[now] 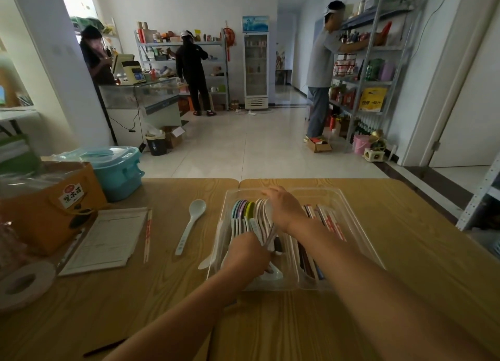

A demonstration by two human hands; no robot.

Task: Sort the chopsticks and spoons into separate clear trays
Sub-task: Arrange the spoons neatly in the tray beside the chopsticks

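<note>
My right hand point(284, 209) curls its fingers over the bowls of the stacked spoons point(244, 207). My left hand point(249, 255) is down among their handles, its grip hidden, so I cannot tell what it holds. Both are in the spoon tray point(243, 190); chopsticks point(328, 221) fill the chopstick tray point(359, 225) right of my hands. Nearly done, I judge: a loose spoon point(190, 225) and a chopstick pair point(148, 233) lie on the bench point(176, 306) to their left.
</note>
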